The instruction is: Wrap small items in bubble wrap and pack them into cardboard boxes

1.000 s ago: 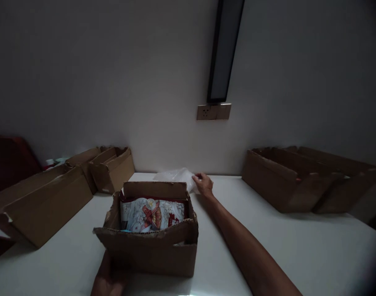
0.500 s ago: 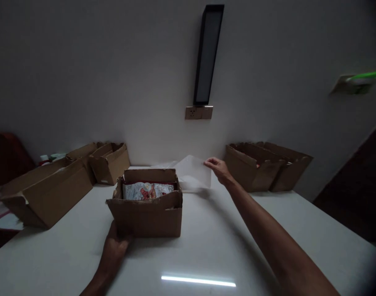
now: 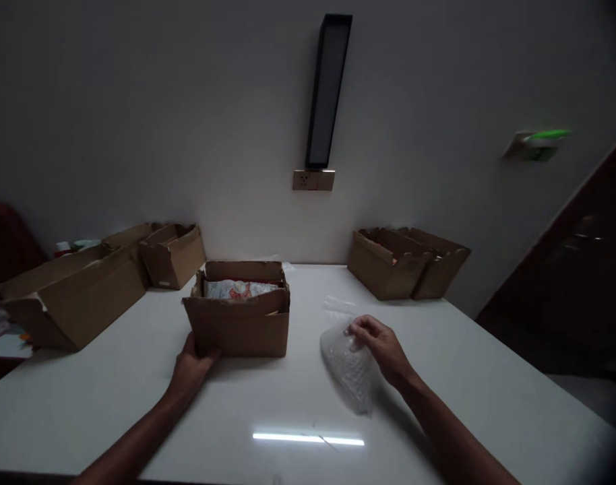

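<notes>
Grey wall (image 3: 136, 128) fills the far side of a dim room, with a black-framed fixture (image 3: 329, 94) at twelve o'clock, a socket plate (image 3: 313, 180) just under it, and a dark door (image 3: 571, 269) off at three o'clock; before the wall lies a glossy white desk (image 3: 308, 394), a bright streak (image 3: 308, 439) showing on it at six o'clock. Just to the ten o'clock side of the desk's middle is an open cardboard box (image 3: 242, 337), its rim ragged, with a pale printed packet (image 3: 234, 289) showing inside; the left hand (image 3: 193, 369) touches its near lower corner, at the box's seven o'clock, thumb toward the near face; the other fingers are largely hidden, so I cannot tell how firmly it grips. At about four o'clock from the desk's middle, well apart from that box, the right hand (image 3: 379, 340) pinches a clear plastic bag (image 3: 346, 367) between thumb and fingers; the bag tilts, its lower end toward the near edge; whether that end touches the desk I cannot tell. Toward nine and ten o'clock stand a long carton (image 3: 98, 303) and a smaller carton (image 3: 181, 259); at one o'clock two more cartons (image 3: 383, 276) stand side by side.
</notes>
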### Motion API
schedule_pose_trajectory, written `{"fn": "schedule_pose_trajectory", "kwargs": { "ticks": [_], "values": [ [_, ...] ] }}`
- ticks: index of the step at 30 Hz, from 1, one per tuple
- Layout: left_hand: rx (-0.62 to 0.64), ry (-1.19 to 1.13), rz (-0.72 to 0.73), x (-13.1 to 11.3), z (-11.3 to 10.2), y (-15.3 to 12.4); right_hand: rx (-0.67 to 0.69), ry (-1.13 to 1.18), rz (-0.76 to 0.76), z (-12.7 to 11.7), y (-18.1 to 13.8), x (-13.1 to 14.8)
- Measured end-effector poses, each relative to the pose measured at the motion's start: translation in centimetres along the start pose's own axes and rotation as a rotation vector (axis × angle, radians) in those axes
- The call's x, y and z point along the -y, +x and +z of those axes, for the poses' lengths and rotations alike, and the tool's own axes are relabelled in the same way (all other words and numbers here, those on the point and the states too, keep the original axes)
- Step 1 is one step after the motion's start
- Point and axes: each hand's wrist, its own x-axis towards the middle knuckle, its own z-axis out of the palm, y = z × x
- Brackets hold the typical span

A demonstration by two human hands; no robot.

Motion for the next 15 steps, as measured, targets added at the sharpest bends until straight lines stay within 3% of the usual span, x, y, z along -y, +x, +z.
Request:
{"fn": "schedule_pose_trajectory", "kwargs": {
  "ticks": [3,8,15],
  "values": [
    [0.013,0.018,0.025,-0.6,2.2,0.3,-0.012,0.014,0.08,0.5,-1.6,-1.5],
    [0.051,0.051,0.055,-1.8,5.6,0.4,0.018,0.044,0.174,1.6,-1.7,-2.3],
    [0.079,0.095,0.103,-2.6,7.3,0.3,0.146,0.069,0.141,3.9,-0.2,-2.2]
  ]
}}
